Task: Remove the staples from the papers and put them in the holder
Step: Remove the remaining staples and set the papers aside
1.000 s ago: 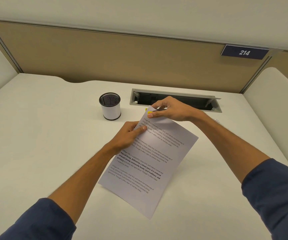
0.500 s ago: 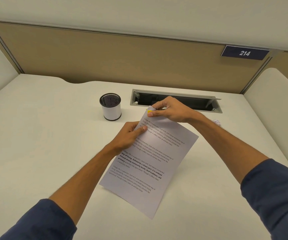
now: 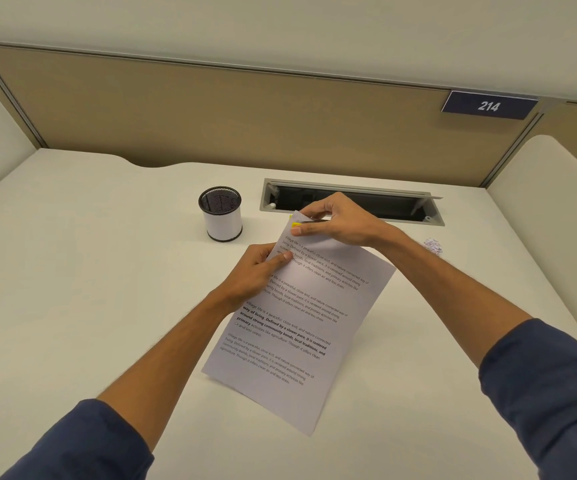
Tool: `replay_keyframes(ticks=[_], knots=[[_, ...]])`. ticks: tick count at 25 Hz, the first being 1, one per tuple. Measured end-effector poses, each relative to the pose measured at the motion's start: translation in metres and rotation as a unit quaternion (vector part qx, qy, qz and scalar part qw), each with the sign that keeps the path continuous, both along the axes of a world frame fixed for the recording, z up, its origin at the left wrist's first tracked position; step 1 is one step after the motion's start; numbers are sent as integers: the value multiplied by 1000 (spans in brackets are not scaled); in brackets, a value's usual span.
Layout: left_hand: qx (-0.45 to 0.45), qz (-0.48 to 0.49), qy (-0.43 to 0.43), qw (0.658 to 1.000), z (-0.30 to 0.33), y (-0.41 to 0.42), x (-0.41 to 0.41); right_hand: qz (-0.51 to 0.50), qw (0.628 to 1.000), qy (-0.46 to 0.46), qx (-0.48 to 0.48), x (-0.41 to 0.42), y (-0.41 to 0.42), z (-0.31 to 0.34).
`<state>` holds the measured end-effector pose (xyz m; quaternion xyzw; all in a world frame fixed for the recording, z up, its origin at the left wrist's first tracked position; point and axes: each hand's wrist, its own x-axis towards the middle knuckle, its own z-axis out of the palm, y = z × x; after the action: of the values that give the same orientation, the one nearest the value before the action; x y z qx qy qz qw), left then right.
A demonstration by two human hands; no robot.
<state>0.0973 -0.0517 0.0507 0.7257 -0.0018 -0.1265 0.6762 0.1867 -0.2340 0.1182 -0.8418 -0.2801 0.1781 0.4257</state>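
A printed sheaf of papers (image 3: 309,327) is held tilted above the white desk, its lower edge near the desk top. My left hand (image 3: 255,271) pinches the papers' left edge, thumb on top. At the top corner my right hand (image 3: 335,221) grips a small yellow staple remover (image 3: 296,224), mostly hidden by the fingers, pressed against that corner. The staple itself cannot be seen. The holder (image 3: 223,218), a white cylinder with a black mesh inside, stands upright to the left of the papers' top corner.
An open cable slot (image 3: 394,207) is set into the desk (image 3: 72,271) behind my right hand. A crumpled scrap of paper (image 3: 434,245) lies to the right. A beige partition with a "214" plate (image 3: 489,105) closes the back; rounded white side panels flank the desk.
Almost nothing has moved. My right hand's fingers have shifted slightly at the papers' top corner, and the sheaf has stayed in both hands.
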Motion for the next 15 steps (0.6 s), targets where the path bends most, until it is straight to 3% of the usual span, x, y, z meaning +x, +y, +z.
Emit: replay_keyframes(ticks=[10,15], knots=[[-40,71,15,997,-14,9,-6,-203,971,-23,126,3,-3,-8],[-42,99,38,993,-33,15,-12,-353,929,-72,89,11,3,-23]])
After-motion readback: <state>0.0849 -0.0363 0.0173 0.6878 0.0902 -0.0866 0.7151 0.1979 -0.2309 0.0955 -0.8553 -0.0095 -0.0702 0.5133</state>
